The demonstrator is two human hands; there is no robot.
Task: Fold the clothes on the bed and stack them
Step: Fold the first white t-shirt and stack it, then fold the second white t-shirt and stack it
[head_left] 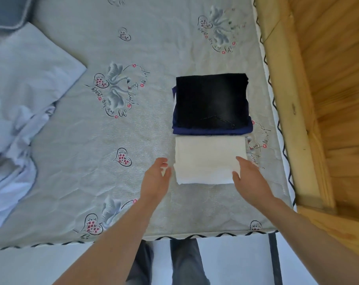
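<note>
Right, both my hands, left hand (pixel 157 177) and right hand (pixel 247 177), sit relaxed, gripping nothing, flanking the folded white towel (pixel 209 161): soft, light, floppy, so I'd scoop under both side edges.

Bright, even daylight, soft shadows; wide-angle bending at the edges; the left edge is washed out and blurred.

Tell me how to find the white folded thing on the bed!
Look at the bed's right side, near the wooden frame. There a black folded garment sits on a navy one. Just in front lies the white folded cloth, the only pale piece, between the two hands.
</note>
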